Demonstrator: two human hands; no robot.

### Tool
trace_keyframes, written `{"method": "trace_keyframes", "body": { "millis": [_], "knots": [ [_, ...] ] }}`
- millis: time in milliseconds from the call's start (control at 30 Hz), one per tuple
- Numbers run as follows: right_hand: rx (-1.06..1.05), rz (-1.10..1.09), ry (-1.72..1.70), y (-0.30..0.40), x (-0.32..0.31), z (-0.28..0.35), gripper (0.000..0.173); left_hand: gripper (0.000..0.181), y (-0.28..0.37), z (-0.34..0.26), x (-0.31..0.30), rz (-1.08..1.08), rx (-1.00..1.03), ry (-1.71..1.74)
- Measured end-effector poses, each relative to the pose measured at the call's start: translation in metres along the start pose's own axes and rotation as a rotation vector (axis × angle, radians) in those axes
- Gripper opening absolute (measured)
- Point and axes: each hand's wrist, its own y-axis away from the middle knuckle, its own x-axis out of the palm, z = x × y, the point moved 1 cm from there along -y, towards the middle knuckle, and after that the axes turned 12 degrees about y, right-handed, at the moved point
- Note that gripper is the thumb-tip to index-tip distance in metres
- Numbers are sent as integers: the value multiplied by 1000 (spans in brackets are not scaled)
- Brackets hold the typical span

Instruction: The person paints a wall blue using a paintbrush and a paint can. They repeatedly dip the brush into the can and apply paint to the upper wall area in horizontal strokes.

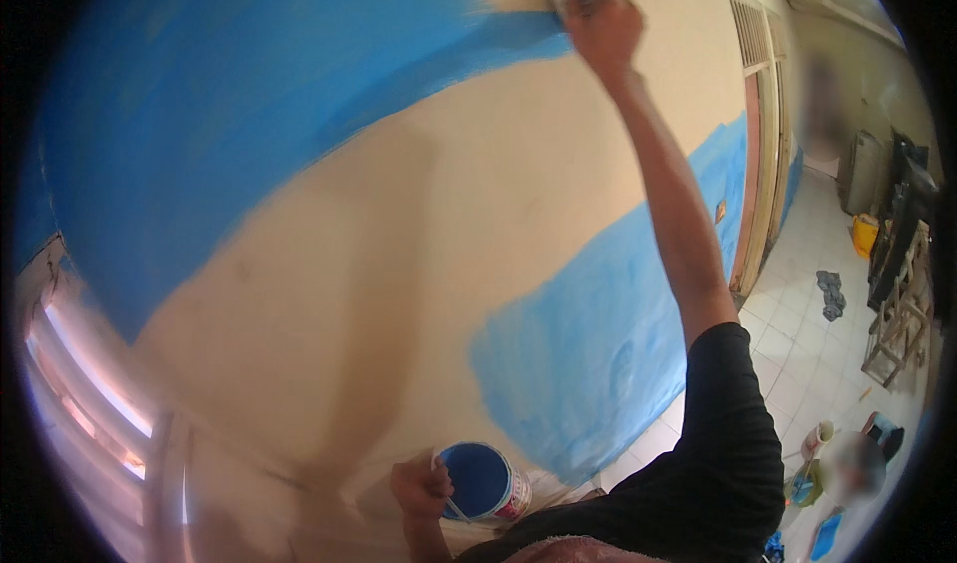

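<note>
My right hand [609, 29] is raised high against the wall, gripping a paintbrush [555, 2] whose bristles touch the surface. Motion blur and my fingers hide most of the brush. Around its tip, wet blue paint [516, 29] meets the cream-coloured wall [523, 144]. Low in front of me, my left hand [420, 488] is closed on the handle of a paint bucket [519, 496]. Deep blue shows inside the bucket, and its outside bears a printed label. A lighter blue patch [583, 354] covers the lower wall on the right.
At left are bright louvres [97, 391]. A door frame [755, 174] stands right, beside a tiled floor [792, 324] with a grey cloth [831, 295], a yellow container [865, 236] and a wooden frame [896, 342]. Lower right, a blurred person [856, 466] is near a cylindrical container [816, 439].
</note>
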Motion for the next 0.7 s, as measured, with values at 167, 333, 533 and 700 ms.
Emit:
{"method": "trace_keyframes", "body": {
  "millis": [167, 333, 533, 700],
  "knots": [
    [57, 109, -506, -14, -48, 99, 15, 66, -7, -3, -5, 31, -91, -21],
    [331, 531, -905, -37, -69, 87, 18, 68, -9, -9, 2, 44, -111, 24],
    [435, 181, -648, -22, 11, -39, 16, 53, 0, -2, 13, 27, 111, -152],
    [279, 48, 58, -41, -4, -78, 24, 34, 0, -5, 14, 96, -24, 49]
  ]
}}
